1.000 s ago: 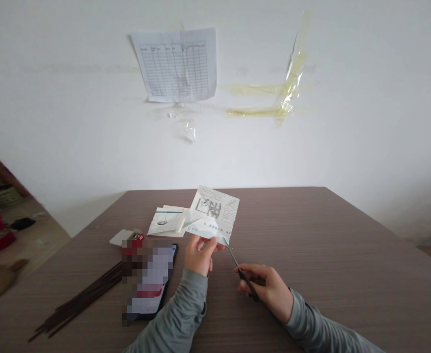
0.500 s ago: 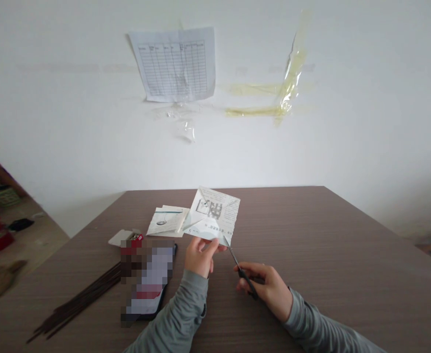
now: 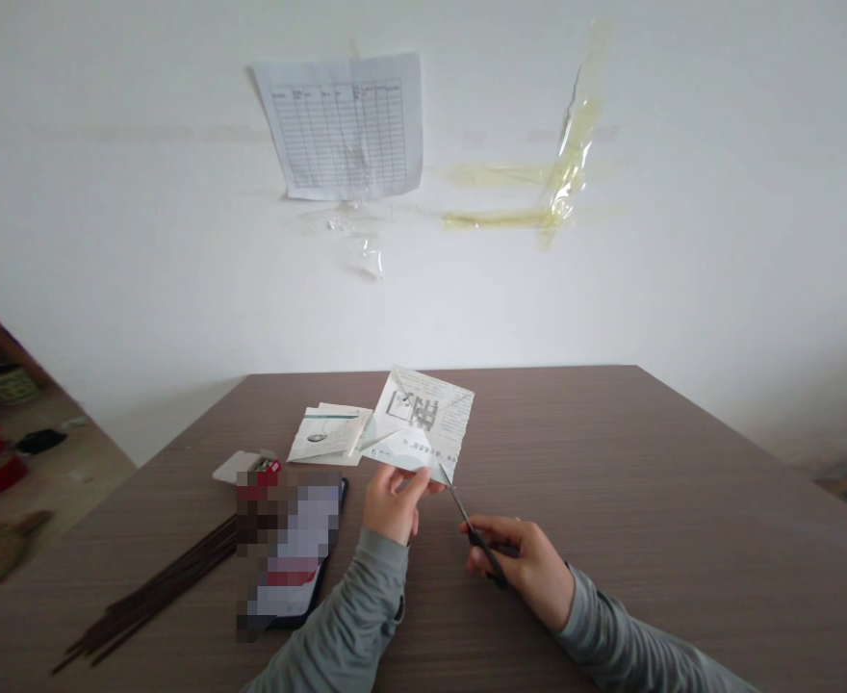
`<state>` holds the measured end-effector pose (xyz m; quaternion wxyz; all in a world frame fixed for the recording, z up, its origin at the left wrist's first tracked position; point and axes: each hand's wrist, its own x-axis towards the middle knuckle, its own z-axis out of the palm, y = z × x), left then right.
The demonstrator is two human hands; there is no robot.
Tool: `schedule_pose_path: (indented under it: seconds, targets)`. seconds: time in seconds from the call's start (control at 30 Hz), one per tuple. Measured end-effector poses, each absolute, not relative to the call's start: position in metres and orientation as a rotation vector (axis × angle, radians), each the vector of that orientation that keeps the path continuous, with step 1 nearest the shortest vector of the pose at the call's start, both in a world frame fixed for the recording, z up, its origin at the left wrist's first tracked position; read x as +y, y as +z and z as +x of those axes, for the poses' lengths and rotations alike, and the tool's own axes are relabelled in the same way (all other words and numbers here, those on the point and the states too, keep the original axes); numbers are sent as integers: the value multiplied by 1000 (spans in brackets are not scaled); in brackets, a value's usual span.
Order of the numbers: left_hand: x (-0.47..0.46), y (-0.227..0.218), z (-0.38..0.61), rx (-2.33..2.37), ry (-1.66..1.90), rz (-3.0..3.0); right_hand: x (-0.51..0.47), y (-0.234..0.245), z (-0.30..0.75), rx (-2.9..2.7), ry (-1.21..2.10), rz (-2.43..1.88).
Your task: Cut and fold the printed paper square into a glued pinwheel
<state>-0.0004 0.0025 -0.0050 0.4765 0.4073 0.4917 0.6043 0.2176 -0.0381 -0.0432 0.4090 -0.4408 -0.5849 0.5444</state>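
My left hand (image 3: pixel 393 505) pinches the lower edge of a folded printed paper (image 3: pixel 423 421) and holds it up over the brown table (image 3: pixel 647 500). My right hand (image 3: pixel 531 568) is closed round the dark handles of a pair of scissors (image 3: pixel 471 525). The blade tips touch the paper's lower right corner. Both arms wear grey-green sleeves.
More printed paper (image 3: pixel 328 434) lies on the table behind my left hand. A phone (image 3: pixel 294 558) lies to the left, with a small red-and-white box (image 3: pixel 250 469) and a bundle of thin dark sticks (image 3: pixel 156 597) beside it. A table sheet (image 3: pixel 344 125) and yellowed tape (image 3: pixel 539 183) hang on the white wall.
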Motion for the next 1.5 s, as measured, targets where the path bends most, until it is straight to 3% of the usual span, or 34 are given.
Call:
schedule_pose_path:
  seconds: [1.5]
  targets:
    - [-2,-3,5,1210,1411,1030,-44,-22,211,-1455,1336,-1196]
